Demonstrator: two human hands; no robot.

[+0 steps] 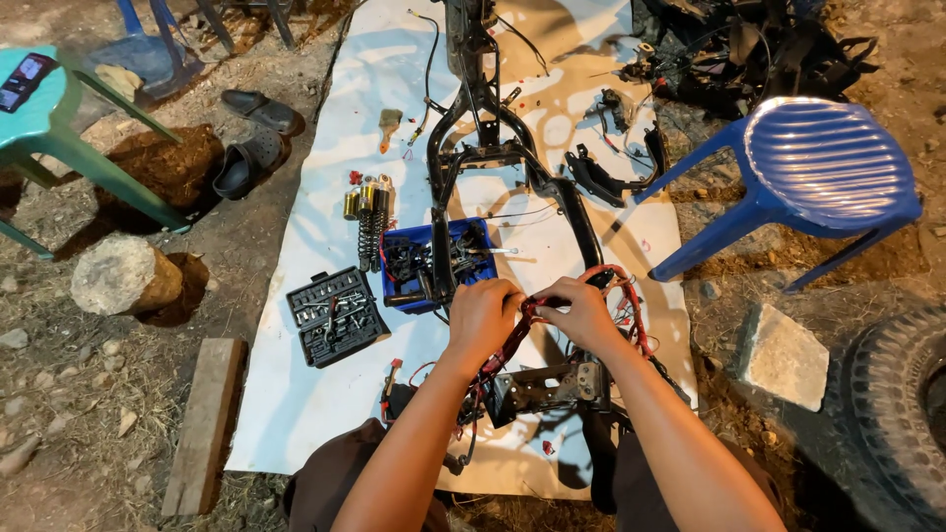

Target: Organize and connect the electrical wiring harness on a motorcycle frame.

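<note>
My left hand (482, 317) and my right hand (583, 313) meet over a black motorcycle frame (473, 128) lying on a white sheet (325, 197). Both pinch a bundle of red and black wires (623, 288) that loops to the right of my right hand and runs down between my wrists. Below my hands sits a black bracket (537, 386) of the frame. A blue tray of parts (406, 258) lies just left of my left hand, touching the frame tube.
An open black socket set (335, 315) and two coil shock absorbers (372, 212) lie on the sheet's left. A blue plastic chair (818, 167) stands right, a green stool (49, 118) far left. A tyre (897, 404), stones, sandals (251, 158) and a plank (202, 424) lie around.
</note>
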